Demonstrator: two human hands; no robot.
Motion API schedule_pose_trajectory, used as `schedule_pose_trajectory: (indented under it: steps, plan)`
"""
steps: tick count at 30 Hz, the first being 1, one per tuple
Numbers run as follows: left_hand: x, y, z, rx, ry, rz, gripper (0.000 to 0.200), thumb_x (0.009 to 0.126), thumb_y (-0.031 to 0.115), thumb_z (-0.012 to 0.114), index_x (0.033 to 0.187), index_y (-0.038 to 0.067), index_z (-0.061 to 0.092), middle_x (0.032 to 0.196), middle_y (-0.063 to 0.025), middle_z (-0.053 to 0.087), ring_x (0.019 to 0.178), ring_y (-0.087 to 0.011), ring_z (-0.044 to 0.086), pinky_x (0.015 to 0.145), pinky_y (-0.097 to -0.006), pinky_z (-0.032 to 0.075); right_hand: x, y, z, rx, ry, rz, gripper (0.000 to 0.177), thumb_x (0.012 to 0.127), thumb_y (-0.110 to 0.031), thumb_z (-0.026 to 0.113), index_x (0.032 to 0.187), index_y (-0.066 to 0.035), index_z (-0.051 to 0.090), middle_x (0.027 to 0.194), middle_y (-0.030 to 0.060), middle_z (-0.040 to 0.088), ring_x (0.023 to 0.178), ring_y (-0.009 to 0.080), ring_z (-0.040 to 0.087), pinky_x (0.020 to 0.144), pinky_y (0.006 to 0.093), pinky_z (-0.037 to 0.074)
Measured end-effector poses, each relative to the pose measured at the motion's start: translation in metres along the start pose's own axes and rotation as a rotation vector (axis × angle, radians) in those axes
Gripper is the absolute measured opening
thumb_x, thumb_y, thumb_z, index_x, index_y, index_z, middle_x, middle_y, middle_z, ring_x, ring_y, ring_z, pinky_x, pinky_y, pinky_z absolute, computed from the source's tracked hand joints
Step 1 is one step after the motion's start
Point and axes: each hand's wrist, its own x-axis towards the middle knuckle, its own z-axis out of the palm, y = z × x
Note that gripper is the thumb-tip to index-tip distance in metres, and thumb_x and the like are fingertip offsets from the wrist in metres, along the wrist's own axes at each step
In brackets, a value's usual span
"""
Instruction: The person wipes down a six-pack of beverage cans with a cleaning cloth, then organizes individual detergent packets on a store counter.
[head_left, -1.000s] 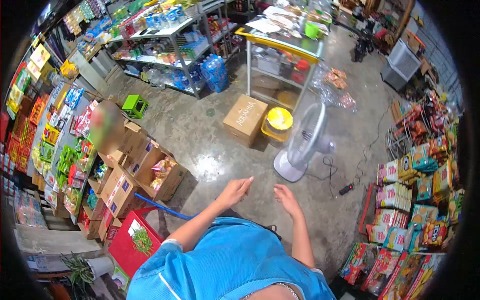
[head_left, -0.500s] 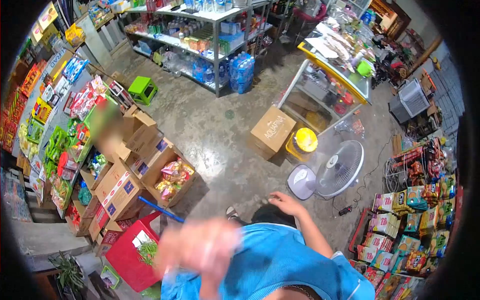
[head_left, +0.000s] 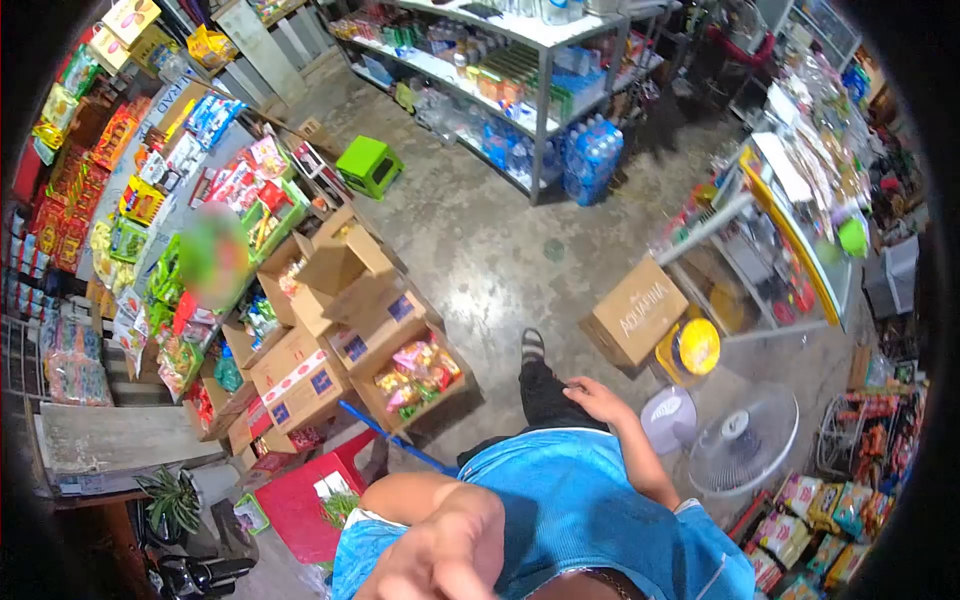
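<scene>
My left hand [head_left: 445, 550] is raised close to the camera at the bottom, in front of my blue shirt [head_left: 560, 490]. Its fingers are loosely bent and apart, partly cut off by the lower edge, and I see nothing held in them. Beside my right thigh hangs my right hand [head_left: 597, 400], fingers stretched out and holding nothing. A red plastic stool [head_left: 310, 500] stands to the left of my left arm, with green sprigs [head_left: 340, 508] on it. A blue stick [head_left: 395, 435] slants between the stool and an open carton of bright packets [head_left: 415, 375].
Cardboard boxes [head_left: 295, 375] and snack displays line the left. A metal shelf [head_left: 545, 120] and bottle pack [head_left: 592, 160] stand ahead. To the right are an Aquafina box [head_left: 640, 310], a yellow-lidded tub [head_left: 690, 348], a standing fan [head_left: 745, 440] and a glass case [head_left: 775, 240].
The view has swung, shifting the surroundings rightward. My left hand, blurred before, has moved lower and nearer the bottom edge. One sandalled foot now shows stepped forward. My right hand stays beside my thigh.
</scene>
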Motion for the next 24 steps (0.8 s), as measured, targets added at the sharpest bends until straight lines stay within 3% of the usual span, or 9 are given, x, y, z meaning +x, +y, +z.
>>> schedule_pose_trajectory:
  steps: [1,3,5,7,9,13,15,20,24]
  plan:
    - [0.009,-0.015,-0.019,0.060,-0.109,-0.156,0.015,0.101,0.008,0.067,0.115,0.006,0.073,0.122,-0.0054,0.066,0.111,-0.0208,0.066,0.093,-0.0278,0.059,0.027,-0.005,-0.013,-0.014,-0.008,-0.034,0.058,0.100,-0.044,0.066,0.140,-0.003,0.060,0.118,0.0181,0.073,0.112,0.0290,0.068,0.099,0.0390,0.051]
    - [0.015,-0.056,-0.056,0.025,-0.224,-0.217,0.021,0.102,0.009,0.065,0.123,0.006,0.070,0.126,-0.0099,0.064,0.114,-0.0258,0.066,0.096,-0.0313,0.059,0.071,-0.030,-0.041,0.006,0.019,-0.076,0.058,0.101,-0.043,0.066,0.142,-0.003,0.059,0.122,0.0190,0.073,0.113,0.0297,0.069,0.100,0.0397,0.052]
    - [0.011,-0.098,-0.096,0.226,-0.341,-0.136,0.026,0.094,0.025,0.073,0.105,0.002,0.066,0.097,-0.0121,0.070,0.085,-0.0300,0.069,0.075,-0.0453,0.064,0.105,-0.069,-0.075,0.009,0.070,-0.085,0.056,0.100,-0.043,0.067,0.140,-0.003,0.060,0.124,0.0197,0.072,0.114,0.0284,0.068,0.100,0.0390,0.052]
    - [0.008,-0.136,-0.129,0.375,-0.285,-0.279,0.039,0.089,0.031,0.070,0.111,-0.001,0.070,0.104,-0.0173,0.073,0.091,-0.0361,0.072,0.077,-0.0463,0.062,0.139,-0.100,-0.100,-0.002,0.093,-0.072,0.055,0.100,-0.043,0.067,0.138,-0.004,0.062,0.125,0.0203,0.070,0.116,0.0272,0.067,0.100,0.0383,0.052]
    - [-0.002,-0.162,-0.170,0.563,-0.171,-0.454,0.044,0.084,0.031,0.070,0.113,-0.002,0.069,0.104,-0.0170,0.073,0.093,-0.0351,0.072,0.079,-0.0451,0.060,0.173,-0.133,-0.125,-0.009,0.121,-0.108,0.053,0.100,-0.042,0.067,0.138,-0.005,0.062,0.126,0.0198,0.070,0.115,0.0271,0.067,0.099,0.0380,0.052]
    - [-0.004,-0.187,-0.257,0.960,-0.106,-0.952,0.027,0.095,0.014,0.062,0.114,-0.005,0.066,0.113,-0.0179,0.067,0.100,-0.0283,0.068,0.093,-0.0374,0.054,0.250,-0.184,-0.149,-0.049,0.024,-0.152,0.056,0.101,-0.042,0.066,0.139,-0.003,0.059,0.124,0.0201,0.071,0.111,0.0294,0.070,0.096,0.0395,0.053]
    - [-0.007,-0.209,-0.301,0.979,0.078,-1.261,0.026,0.099,0.013,0.067,0.121,0.000,0.067,0.118,-0.0140,0.066,0.103,-0.0213,0.068,0.093,-0.0353,0.054,0.285,-0.223,-0.153,-0.100,-0.032,-0.126,0.056,0.101,-0.043,0.066,0.140,-0.003,0.059,0.124,0.0207,0.071,0.111,0.0302,0.070,0.096,0.0398,0.053]
    - [-0.038,-0.252,-0.465,0.988,0.041,-1.492,0.030,0.100,0.020,0.068,0.124,0.002,0.065,0.114,-0.0137,0.066,0.101,-0.0245,0.068,0.088,-0.0357,0.056,0.398,-0.319,-0.147,-0.286,-0.109,-0.158,0.060,0.099,-0.046,0.064,0.141,-0.004,0.059,0.126,0.0239,0.070,0.113,0.0360,0.069,0.097,0.0428,0.053]
    - [-0.074,-0.272,-0.619,0.983,-0.046,-1.589,0.037,0.102,0.028,0.066,0.127,0.001,0.064,0.113,-0.0173,0.068,0.100,-0.0279,0.070,0.084,-0.0379,0.056,0.487,-0.406,-0.133,-0.394,-0.133,-0.035,0.059,0.099,-0.048,0.064,0.140,-0.006,0.061,0.123,0.0200,0.072,0.111,0.0314,0.070,0.097,0.0421,0.053]
